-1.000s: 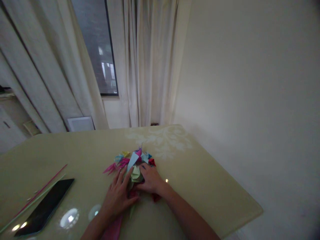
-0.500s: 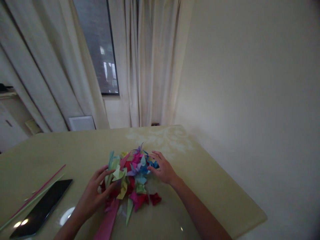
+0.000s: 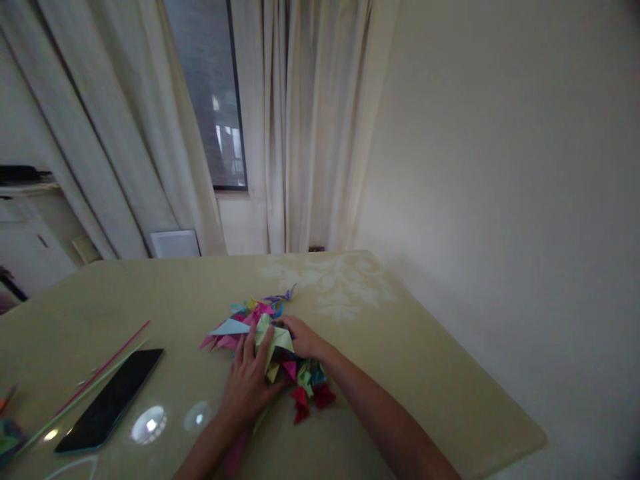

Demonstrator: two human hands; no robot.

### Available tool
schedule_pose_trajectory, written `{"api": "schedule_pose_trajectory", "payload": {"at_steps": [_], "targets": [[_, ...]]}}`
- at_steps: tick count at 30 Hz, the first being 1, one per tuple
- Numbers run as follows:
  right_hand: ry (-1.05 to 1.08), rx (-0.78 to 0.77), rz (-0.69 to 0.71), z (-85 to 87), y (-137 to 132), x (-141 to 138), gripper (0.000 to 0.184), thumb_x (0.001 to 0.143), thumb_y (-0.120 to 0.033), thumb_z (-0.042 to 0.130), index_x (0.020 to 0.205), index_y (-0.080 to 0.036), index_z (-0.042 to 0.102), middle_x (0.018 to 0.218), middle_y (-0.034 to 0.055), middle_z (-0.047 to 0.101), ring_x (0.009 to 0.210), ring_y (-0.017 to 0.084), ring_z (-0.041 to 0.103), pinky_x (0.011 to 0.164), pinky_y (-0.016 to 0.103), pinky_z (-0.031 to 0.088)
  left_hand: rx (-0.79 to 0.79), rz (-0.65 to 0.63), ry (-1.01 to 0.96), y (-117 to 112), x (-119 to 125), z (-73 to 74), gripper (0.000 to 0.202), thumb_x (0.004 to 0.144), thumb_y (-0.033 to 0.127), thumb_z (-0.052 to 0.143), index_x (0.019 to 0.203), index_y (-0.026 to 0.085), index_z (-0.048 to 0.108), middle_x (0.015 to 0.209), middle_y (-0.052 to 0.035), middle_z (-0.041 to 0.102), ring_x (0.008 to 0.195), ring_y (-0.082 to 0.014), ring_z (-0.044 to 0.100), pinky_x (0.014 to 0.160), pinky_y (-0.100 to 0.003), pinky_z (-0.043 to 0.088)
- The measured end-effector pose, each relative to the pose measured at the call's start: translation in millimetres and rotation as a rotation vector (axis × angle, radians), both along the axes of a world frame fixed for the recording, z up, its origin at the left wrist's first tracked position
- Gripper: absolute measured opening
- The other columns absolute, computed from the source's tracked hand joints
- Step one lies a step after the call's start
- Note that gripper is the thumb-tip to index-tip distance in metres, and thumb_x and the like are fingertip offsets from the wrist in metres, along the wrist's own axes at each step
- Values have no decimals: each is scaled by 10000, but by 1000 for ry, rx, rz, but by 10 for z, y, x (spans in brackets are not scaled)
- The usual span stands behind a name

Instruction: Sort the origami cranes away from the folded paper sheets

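Note:
A pile of folded paper cranes (image 3: 259,311) in pink, pale green, blue, red and yellow lies on the table. My left hand (image 3: 249,383) rests on the near left side of the pile, its fingers spread over a pale green folded piece (image 3: 281,339). My right hand (image 3: 306,339) presses in from the right with fingers curled around the paper, the fingertips partly hidden. Red folded pieces (image 3: 300,405) lie just in front of the hands, and a purple crane (image 3: 281,296) is at the far edge. A pink strip (image 3: 235,457) shows partly under my left forearm.
A dark tablet or phone (image 3: 113,400) lies on the table (image 3: 425,373) to the left, with a thin pink stick (image 3: 107,363) and a pale green one beside it. More coloured paper (image 3: 9,433) shows at the left edge. A wall (image 3: 500,200) borders the right side.
Both hands have closed in on the pile, the left moving right and over the top. The cranes are pushed closer together and some have shifted right. The view has turned slightly left.

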State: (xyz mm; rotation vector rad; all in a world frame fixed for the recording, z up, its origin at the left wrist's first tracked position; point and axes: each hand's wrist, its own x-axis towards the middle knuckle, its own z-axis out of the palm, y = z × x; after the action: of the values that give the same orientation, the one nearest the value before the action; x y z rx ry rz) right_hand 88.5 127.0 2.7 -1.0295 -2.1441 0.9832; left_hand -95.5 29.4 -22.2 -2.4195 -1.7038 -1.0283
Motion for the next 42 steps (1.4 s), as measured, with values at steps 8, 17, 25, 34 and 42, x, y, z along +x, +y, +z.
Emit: {"api": "schedule_pose_trajectory", "payload": {"at_steps": [8, 17, 25, 34, 42], "targets": [[251, -124, -98, 399, -194, 337, 519, 980, -413, 665, 1468, -256, 583, 1376, 95, 694, 1110, 229, 720, 990, 396, 574, -19, -56, -209, 335, -384, 548, 548, 963, 384, 602, 1489, 247, 526, 1364, -122, 626, 1266, -327, 621, 1065, -504, 533], [-327, -20, -6, 401, -1058, 993, 1293, 577, -654, 965, 1669, -374, 332, 1781, 154, 152, 1621, 458, 171, 1270, 632, 261, -58, -83, -110, -57, -933, 55, 709, 840, 639, 733, 1476, 366, 580, 1669, -89, 408, 1506, -424, 423, 1192, -635, 421], [-364, 65, -78, 41, -657, 348, 1280, 646, -538, 959, 1694, -356, 248, 1787, 157, 81, 1617, 453, 184, 1278, 612, 252, -129, -123, 95, -203, -407, -144, 1279, 608, 529, 929, 1681, 374, 250, 1782, -119, 154, 1574, -498, 269, 1190, -677, 380], [-2, 198, -21, 95, -195, 11, 588, 865, -338, 838, 1402, -232, 623, 1352, 111, 672, 1262, 270, 643, 1119, 415, 493, -102, -33, -264, 188, -306, 122, 837, 843, 195, 638, 1625, 290, 356, 1611, -132, 455, 1460, -336, 495, 1152, -505, 489], [-46, 290, 11, 460, 218, 245, 508, 1034, -447, 646, 1504, -274, 562, 1483, 103, 611, 1338, 241, 604, 1167, 410, 472, 35, 56, -362, 228, -660, 283, 610, 972, 560, 590, 1487, 246, 497, 1526, -149, 526, 1364, -344, 565, 1150, -533, 484]]}}
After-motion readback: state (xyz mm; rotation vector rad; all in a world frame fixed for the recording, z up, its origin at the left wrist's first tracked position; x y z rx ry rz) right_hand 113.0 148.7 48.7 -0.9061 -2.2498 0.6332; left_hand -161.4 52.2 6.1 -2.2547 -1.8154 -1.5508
